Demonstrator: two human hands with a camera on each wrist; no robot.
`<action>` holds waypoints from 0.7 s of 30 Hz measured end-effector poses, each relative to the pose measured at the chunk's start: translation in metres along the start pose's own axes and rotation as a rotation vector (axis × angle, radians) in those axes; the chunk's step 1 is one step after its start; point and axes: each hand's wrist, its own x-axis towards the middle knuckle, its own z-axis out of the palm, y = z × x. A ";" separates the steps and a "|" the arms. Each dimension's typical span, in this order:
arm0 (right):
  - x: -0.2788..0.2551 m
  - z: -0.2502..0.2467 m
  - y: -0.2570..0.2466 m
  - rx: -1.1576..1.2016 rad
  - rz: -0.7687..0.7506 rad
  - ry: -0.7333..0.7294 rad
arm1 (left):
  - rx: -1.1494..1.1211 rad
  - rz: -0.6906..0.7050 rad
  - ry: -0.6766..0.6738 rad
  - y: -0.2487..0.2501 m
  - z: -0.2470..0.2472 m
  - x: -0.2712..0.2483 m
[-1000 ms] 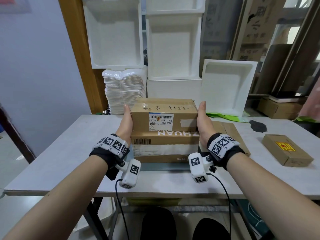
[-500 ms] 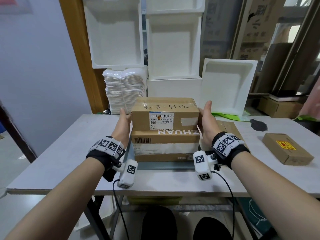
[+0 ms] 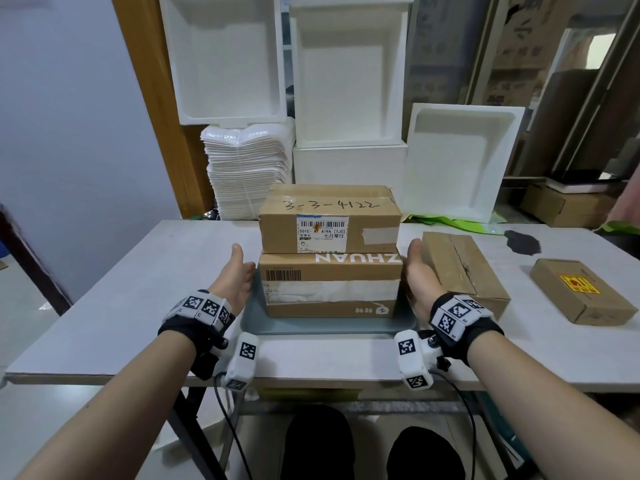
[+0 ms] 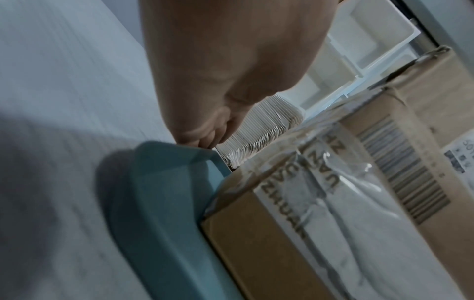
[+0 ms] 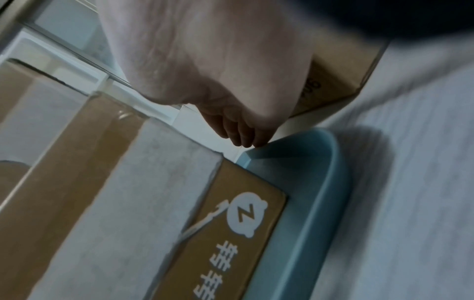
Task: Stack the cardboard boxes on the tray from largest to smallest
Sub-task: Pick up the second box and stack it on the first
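The left hand (image 3: 235, 277) and the right hand (image 3: 417, 277) were held apart, one at each side of the stacked boxes, thumbs up and fingers relaxed, with nothing gripped. The fingers of both were hidden behind the boxes in the head view; in the wrist views they were blurred, and whether the fingertips (image 4: 202, 138) touched the tray rim could not be told.

Between the hands a blue-grey tray (image 3: 256, 317) was seen on the table (image 3: 104, 292), largely covered by what it held. In it lay the large box (image 3: 330, 289), printed "ZHUAN" and banded with tape. On that box the medium box (image 3: 330, 220) was set, marked "3-3-4122" and bearing a barcode label.

Just beyond the right hand a third box (image 3: 464, 271) was standing on the table, its near corner partly masked by the wrist. Farther out to the right a small flat box (image 3: 581, 291) with a yellow label was lying, well apart from the tray.
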 end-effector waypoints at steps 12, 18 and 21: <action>0.011 -0.018 0.004 0.007 -0.075 0.047 | 0.058 0.032 -0.026 -0.003 0.024 0.001; 0.013 -0.019 0.004 0.146 -0.075 0.000 | -0.007 0.098 -0.060 0.003 0.032 -0.003; 0.008 -0.016 0.007 0.148 -0.095 -0.018 | -0.091 0.071 -0.148 -0.001 0.038 -0.007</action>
